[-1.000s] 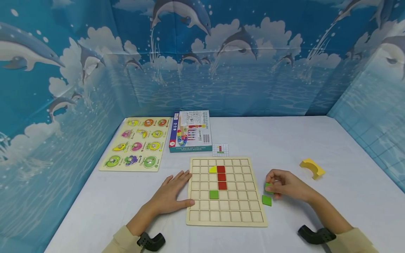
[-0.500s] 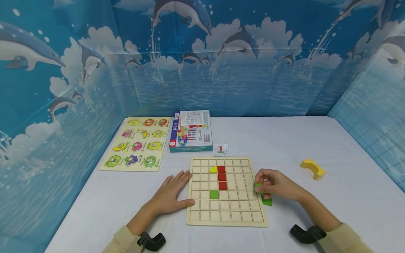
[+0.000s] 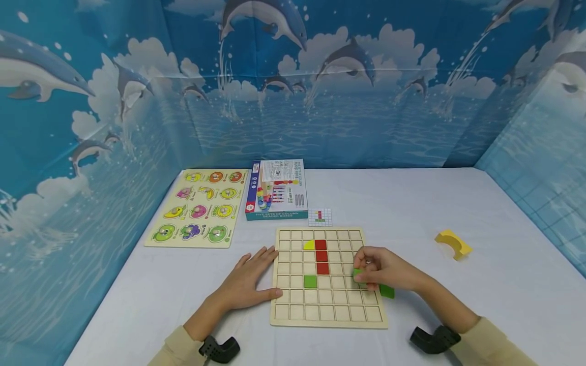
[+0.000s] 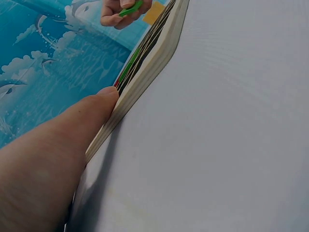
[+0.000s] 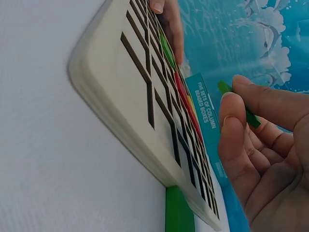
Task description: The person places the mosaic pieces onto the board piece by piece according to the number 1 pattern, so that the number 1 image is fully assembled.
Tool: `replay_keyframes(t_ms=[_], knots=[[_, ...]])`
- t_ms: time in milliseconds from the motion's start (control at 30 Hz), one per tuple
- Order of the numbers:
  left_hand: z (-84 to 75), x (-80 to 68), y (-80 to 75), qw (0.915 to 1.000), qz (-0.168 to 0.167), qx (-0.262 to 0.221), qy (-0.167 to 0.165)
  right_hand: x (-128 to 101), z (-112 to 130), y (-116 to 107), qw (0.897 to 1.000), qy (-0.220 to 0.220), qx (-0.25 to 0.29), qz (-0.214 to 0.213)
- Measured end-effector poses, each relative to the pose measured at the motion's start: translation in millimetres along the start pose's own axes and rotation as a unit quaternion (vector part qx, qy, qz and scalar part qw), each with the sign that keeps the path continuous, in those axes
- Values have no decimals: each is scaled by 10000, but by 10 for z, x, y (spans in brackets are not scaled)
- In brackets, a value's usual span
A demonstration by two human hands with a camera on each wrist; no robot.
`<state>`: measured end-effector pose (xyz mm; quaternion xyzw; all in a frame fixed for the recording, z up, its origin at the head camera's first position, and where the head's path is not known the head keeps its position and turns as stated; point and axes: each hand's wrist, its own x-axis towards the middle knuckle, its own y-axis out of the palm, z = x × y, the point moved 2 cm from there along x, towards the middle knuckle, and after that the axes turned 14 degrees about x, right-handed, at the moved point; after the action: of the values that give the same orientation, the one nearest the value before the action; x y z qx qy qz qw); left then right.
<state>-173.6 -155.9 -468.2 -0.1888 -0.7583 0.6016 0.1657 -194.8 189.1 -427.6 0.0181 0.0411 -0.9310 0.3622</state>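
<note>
A white cloth-covered table stands enclosed by blue dolphin-and-cloud printed backdrop walls, evenly lit.

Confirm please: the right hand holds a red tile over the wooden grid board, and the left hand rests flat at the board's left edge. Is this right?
Not quite: the tile pinched by the right hand is green, not red, as the head view shows. The rest holds: it is over the grid board, and the left hand rests flat at its left edge.
</note>
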Motion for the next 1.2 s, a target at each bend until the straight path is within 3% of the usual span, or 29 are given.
replay_keyframes(t_ms=[233, 533, 933, 1200], knots=[[5, -2, 3, 10000, 14, 3, -19, 80, 28, 124, 9998, 172, 22, 36], [10, -2, 18, 10000, 16, 5, -6, 184, 60, 275, 9997, 61, 91, 234], [-7, -12, -11, 10000, 22, -72, 4, 308, 27, 405, 9997, 150, 161, 144], [-4, -9, -17, 10000, 19, -28, 23, 383, -37, 453, 9997, -87, -64, 225]])
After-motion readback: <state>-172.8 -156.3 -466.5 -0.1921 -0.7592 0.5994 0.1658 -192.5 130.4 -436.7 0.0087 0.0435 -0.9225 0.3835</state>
